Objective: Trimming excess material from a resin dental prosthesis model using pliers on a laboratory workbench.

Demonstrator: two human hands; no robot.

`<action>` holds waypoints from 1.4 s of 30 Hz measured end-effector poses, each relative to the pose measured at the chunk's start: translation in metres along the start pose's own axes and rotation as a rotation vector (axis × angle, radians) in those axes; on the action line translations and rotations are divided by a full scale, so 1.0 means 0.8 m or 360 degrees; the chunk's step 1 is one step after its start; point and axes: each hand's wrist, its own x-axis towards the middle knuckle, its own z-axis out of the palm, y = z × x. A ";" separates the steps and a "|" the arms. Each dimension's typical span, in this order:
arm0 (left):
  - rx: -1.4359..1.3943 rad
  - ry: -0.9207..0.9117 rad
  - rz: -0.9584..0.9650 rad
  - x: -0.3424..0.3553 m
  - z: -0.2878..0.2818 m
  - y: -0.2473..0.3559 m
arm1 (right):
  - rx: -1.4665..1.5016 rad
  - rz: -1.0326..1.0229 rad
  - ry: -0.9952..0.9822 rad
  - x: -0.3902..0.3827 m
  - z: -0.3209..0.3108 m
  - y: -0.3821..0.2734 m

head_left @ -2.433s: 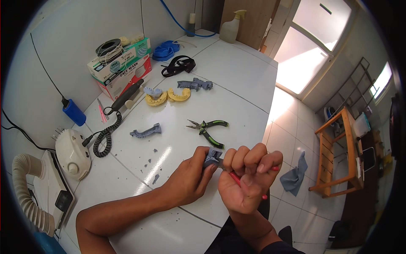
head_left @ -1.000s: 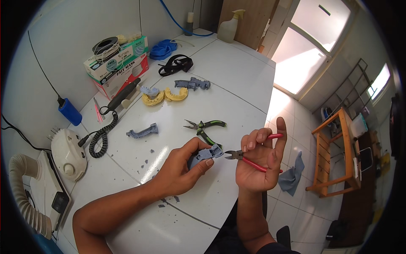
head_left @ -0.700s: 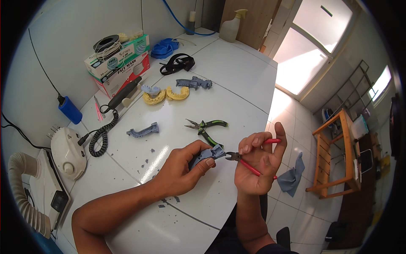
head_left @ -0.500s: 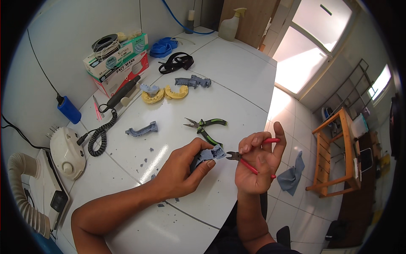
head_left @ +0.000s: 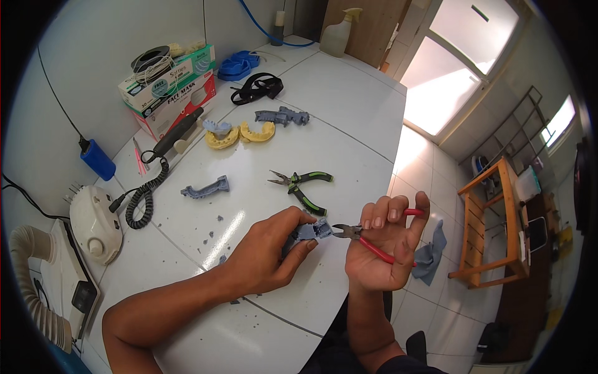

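My left hand (head_left: 268, 249) is closed around a grey-blue dental model piece (head_left: 314, 230), whose squared end sticks out past the thumb and forefinger. Facing it, my right hand (head_left: 392, 238) is palm up and holds side cutters (head_left: 375, 250) with red handles. One handle crosses the palm towards the thumb; the other lies by the fingers. The metal jaws point left, just off the end of the piece; whether they touch it I cannot tell. Behind my left hand lie green-and-black needle-nose pliers (head_left: 302, 179) with spread handles. Another grey-blue arch piece (head_left: 205, 188) lies to their left.
Grey-blue crumbs (head_left: 222, 258) litter the white table (head_left: 349, 156). Farther back are yellow dental casts (head_left: 256, 132), more grey-blue pieces (head_left: 282, 116), a black strap (head_left: 256, 88) and stacked boxes (head_left: 177, 103). A white control unit (head_left: 96, 221) with a corded handpiece (head_left: 177, 134) stands left.
My right hand has turned slightly, and the cutters' handles have shifted a little rightward, showing more of the jaws. My left hand keeps its hold on the piece. The whole view has shifted slightly.
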 end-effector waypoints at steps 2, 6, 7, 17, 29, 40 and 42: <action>0.0005 0.0040 0.0019 0.001 -0.001 0.004 | 0.0014 0.0034 0.0015 0.002 0.003 0.000; 0.0075 0.0122 0.0086 -0.002 0.007 -0.006 | -0.0006 -0.0026 0.0063 -0.004 0.008 -0.003; 0.0045 0.0114 0.0078 -0.001 0.008 -0.006 | -0.0050 -0.0069 0.0053 -0.004 0.011 -0.004; -0.0006 -0.0010 0.0162 -0.006 0.009 0.000 | -0.0088 -0.0072 -0.0125 -0.008 0.020 -0.004; -0.0052 0.0077 0.0173 -0.004 0.012 -0.001 | -0.0124 -0.0119 -0.0092 -0.009 0.018 -0.003; -0.0555 0.0360 -0.0343 0.004 0.002 -0.018 | -0.1850 0.0347 -0.1272 0.161 -0.053 0.099; -0.0744 0.0333 -0.0447 0.007 0.005 -0.020 | -0.2043 0.0400 -0.1444 0.173 -0.069 0.120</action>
